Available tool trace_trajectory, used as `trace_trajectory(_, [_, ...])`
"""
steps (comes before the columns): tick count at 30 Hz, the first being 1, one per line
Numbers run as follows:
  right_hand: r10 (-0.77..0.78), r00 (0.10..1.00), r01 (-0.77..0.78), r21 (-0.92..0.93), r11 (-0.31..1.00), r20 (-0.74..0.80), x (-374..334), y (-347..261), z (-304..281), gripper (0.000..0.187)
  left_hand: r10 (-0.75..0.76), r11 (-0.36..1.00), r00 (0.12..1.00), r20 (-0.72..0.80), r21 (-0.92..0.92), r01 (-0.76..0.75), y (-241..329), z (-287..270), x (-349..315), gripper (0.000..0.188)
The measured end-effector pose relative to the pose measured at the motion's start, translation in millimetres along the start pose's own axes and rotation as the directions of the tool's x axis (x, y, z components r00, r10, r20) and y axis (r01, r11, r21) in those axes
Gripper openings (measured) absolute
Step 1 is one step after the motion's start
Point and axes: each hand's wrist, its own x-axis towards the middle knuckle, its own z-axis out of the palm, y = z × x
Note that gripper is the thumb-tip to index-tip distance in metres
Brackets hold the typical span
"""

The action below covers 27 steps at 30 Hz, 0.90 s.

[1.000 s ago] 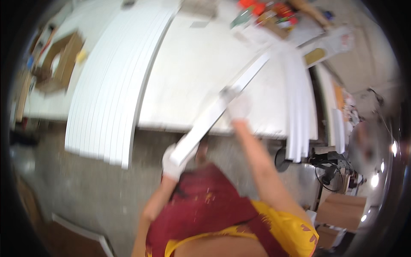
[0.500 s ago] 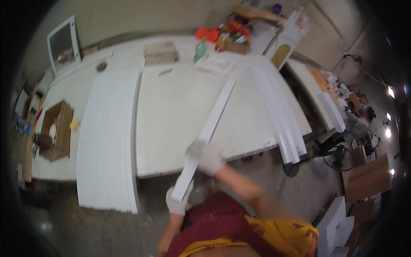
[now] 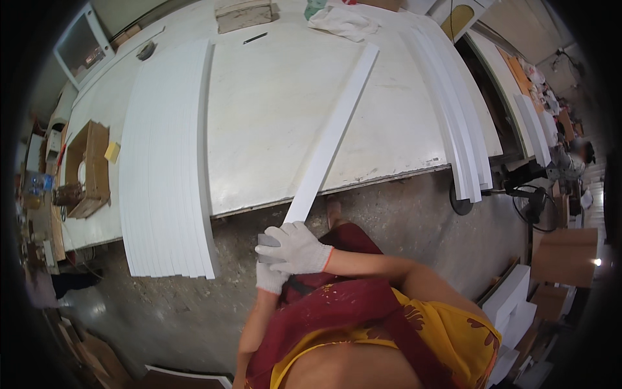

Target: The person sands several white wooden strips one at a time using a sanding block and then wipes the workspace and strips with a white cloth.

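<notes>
A long white strip (image 3: 334, 142) slants across the table's front edge, its far end on the tabletop and its near end at my hands. My right hand (image 3: 299, 250), in a pale knitted glove, is closed over a small grey block that looks like a sanding block (image 3: 267, 240), at the strip's near end. Just below it, my gloved left hand (image 3: 271, 277) grips that same end; its fingers are largely covered by the right hand.
On the white table (image 3: 259, 149), many white strips (image 3: 165, 162) lie side by side at left, overhanging the front edge. More strips (image 3: 453, 123) overhang at right. A cardboard box (image 3: 97, 168), yellow sponge (image 3: 112, 152), white cloth (image 3: 343, 24) and standing fan (image 3: 534, 204) are around.
My right hand has slid the grey block along the strip toward me, from partway up to its near end, meeting my left hand. The view has tipped downward.
</notes>
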Motion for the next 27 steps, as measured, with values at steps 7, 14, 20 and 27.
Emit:
trace_trajectory(7, [0.161,0.978,-0.188,-0.232,0.954,-0.129,28,138,-50,0.044,-0.063,0.986,0.920,0.386,0.168,-0.003,2,-30,-7,0.027])
trace_trajectory(14, [0.502,0.796,-0.602,-0.354,0.716,-0.337,73,382,-141,0.048,0.515,0.473,0.844,0.148,0.772,-0.425,-25,-17,-30,0.037])
trace_trajectory(20, [0.668,0.572,-0.816,-0.406,0.410,-0.475,84,603,-203,0.050,0.566,0.427,0.819,0.097,0.815,-0.392,-28,3,-34,0.049])
trace_trajectory(27, [0.577,0.594,-0.803,-0.371,0.466,-0.561,68,671,-238,0.068,0.087,0.994,0.972,-0.217,0.089,-0.069,-15,1,-22,0.063])
